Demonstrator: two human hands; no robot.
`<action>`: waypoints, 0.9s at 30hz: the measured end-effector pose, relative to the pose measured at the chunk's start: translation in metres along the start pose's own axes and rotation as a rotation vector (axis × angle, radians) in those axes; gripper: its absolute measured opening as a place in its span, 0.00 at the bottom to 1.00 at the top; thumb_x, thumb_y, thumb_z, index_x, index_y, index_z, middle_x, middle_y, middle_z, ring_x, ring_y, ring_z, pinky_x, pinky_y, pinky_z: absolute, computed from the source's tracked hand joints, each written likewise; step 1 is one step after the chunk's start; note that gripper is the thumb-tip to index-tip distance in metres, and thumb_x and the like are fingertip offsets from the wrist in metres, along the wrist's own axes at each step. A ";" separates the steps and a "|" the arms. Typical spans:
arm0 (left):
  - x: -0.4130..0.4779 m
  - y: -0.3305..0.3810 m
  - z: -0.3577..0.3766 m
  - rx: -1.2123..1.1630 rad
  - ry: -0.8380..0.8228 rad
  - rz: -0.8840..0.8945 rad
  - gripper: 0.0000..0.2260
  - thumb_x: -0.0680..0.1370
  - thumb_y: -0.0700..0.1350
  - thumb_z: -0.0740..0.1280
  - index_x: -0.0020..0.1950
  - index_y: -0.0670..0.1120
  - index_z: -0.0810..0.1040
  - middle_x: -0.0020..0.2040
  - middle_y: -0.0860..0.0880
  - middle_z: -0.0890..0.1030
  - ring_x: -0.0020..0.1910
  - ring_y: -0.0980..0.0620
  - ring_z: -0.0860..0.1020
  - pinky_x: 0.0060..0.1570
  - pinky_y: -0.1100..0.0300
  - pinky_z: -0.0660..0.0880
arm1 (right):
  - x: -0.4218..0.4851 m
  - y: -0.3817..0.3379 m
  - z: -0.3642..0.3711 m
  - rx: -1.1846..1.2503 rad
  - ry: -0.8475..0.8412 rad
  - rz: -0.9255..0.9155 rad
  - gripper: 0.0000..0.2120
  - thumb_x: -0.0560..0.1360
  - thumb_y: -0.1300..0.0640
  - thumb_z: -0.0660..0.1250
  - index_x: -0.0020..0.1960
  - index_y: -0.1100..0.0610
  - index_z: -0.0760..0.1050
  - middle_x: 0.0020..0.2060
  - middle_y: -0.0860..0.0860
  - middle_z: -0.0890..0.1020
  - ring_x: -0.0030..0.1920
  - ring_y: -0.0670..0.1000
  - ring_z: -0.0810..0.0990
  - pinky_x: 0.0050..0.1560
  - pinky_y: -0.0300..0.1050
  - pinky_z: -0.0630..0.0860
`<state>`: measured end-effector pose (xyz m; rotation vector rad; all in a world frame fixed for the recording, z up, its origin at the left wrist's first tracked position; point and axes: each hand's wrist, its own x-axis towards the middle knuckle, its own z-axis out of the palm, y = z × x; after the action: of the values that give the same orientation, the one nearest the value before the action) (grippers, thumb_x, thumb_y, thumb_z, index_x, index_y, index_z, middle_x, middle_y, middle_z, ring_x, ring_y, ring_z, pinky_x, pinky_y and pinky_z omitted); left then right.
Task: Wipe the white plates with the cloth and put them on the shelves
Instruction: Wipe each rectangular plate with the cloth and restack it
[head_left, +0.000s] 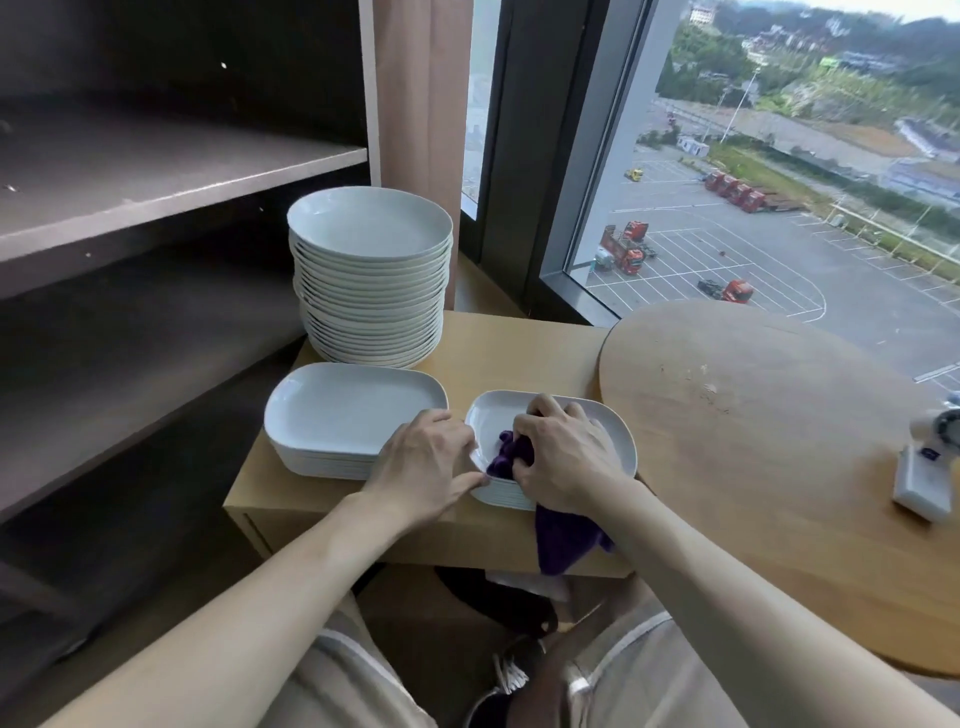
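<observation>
A small stack of white rectangular plates (618, 441) sits at the front of a low wooden cabinet. My right hand (563, 457) grips a purple cloth (511, 457) bunched inside the top plate; the cloth's tail (563, 543) hangs over the cabinet's front edge. My left hand (426, 467) holds that stack's left rim, thumb along its front edge. To the left lies a stack of larger white rectangular plates (348, 410). Behind it stands a tall stack of round white plates (369, 280). Dark shelves (156, 176) stand at the left.
The low wooden cabinet (519, 348) stands between the shelving and a round wooden table (753, 415). A white device (930, 467) lies at the table's right. Behind is a large window (779, 156) and a curtain (415, 104). My knees are below.
</observation>
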<state>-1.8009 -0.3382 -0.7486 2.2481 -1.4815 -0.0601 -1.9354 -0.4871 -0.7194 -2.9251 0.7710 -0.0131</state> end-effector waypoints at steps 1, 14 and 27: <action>0.000 0.000 0.000 -0.006 -0.002 -0.002 0.17 0.75 0.59 0.74 0.56 0.49 0.80 0.59 0.53 0.82 0.71 0.53 0.69 0.64 0.55 0.68 | 0.003 -0.003 0.003 -0.001 0.018 -0.003 0.07 0.76 0.45 0.62 0.51 0.47 0.73 0.59 0.45 0.71 0.58 0.55 0.70 0.49 0.51 0.68; 0.001 0.001 -0.001 0.057 0.017 0.019 0.19 0.76 0.60 0.72 0.58 0.48 0.79 0.60 0.49 0.82 0.71 0.49 0.70 0.65 0.52 0.67 | 0.024 -0.014 0.020 0.030 0.192 0.113 0.14 0.78 0.43 0.63 0.58 0.47 0.77 0.59 0.47 0.73 0.55 0.55 0.72 0.50 0.51 0.72; 0.000 0.004 0.002 0.076 0.037 0.020 0.20 0.75 0.61 0.73 0.58 0.48 0.79 0.59 0.51 0.82 0.69 0.50 0.71 0.64 0.53 0.68 | -0.029 0.063 -0.005 0.090 0.021 0.090 0.15 0.77 0.41 0.67 0.63 0.40 0.75 0.69 0.42 0.66 0.64 0.56 0.70 0.62 0.56 0.72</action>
<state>-1.8052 -0.3398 -0.7491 2.2815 -1.5101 0.0447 -1.9918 -0.5276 -0.7211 -2.8072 0.8805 -0.0682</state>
